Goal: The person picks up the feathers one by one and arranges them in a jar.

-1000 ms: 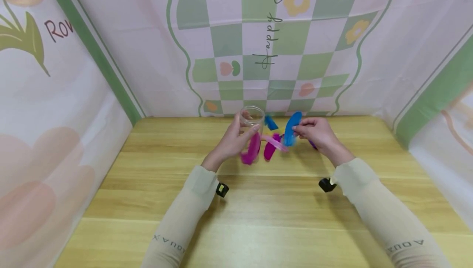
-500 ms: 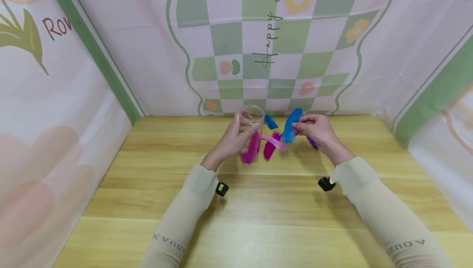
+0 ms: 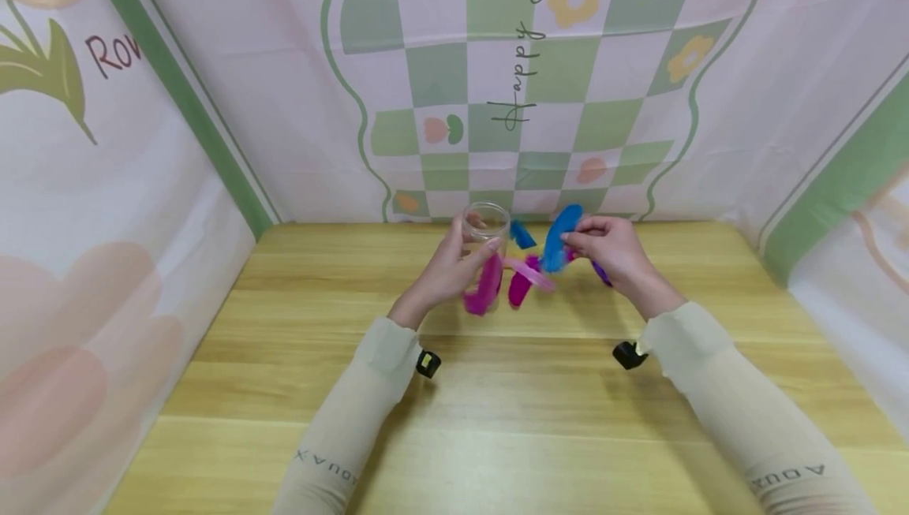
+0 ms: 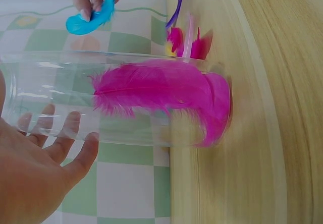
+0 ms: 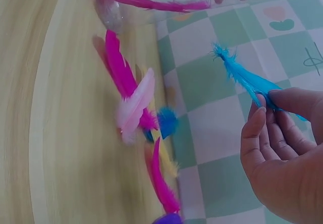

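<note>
My left hand (image 3: 450,264) grips a tall clear glass jar (image 4: 45,77), fingers on one side and thumb on the other. The jar stands upright on the table, its round mouth uncovered. Inside it a magenta feather (image 4: 151,89) leans on the wall, bent along the bottom. To the right, my right hand (image 3: 614,255) pinches a bright blue feather (image 5: 247,80) between thumb and fingers. This feather is in the air, apart from the jar, above loose feathers on the table.
Right of the jar lie a magenta feather (image 5: 118,67), a pale pink feather (image 5: 137,105), a darker blue feather (image 5: 167,122), a yellow feather (image 5: 169,161) and a purple feather (image 3: 600,273). A patterned cloth (image 3: 433,77) hangs behind the wooden table (image 3: 490,404).
My right hand has lifted the blue feather slightly, away from the table. My left hand and the jar stay where they were.
</note>
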`<state>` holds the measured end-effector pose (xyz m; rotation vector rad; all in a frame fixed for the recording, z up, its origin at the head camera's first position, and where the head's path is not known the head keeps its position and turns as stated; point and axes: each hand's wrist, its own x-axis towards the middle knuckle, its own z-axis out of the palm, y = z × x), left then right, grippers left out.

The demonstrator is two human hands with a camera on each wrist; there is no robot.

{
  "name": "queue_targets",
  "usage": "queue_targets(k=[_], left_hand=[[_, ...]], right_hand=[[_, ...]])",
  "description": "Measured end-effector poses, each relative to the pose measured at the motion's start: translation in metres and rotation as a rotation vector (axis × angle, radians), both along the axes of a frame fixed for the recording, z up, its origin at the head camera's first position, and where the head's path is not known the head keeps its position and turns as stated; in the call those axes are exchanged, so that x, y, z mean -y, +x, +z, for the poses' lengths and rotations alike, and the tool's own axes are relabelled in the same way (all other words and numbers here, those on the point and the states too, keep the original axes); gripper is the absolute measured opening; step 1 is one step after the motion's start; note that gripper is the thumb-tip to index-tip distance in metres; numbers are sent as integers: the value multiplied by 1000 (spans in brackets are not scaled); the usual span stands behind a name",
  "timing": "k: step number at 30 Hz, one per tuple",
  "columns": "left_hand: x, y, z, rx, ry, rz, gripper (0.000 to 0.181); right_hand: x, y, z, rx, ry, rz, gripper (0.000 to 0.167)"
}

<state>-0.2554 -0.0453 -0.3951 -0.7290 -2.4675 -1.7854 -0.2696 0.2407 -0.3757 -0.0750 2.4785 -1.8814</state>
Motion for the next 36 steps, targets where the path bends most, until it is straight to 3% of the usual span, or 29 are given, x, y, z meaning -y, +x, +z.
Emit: queue_targets(k=[36], left_hand=[[-1,-1,0,-10,6,-4,59]], right_hand=[[13,9,25,-49,62,-24,33]])
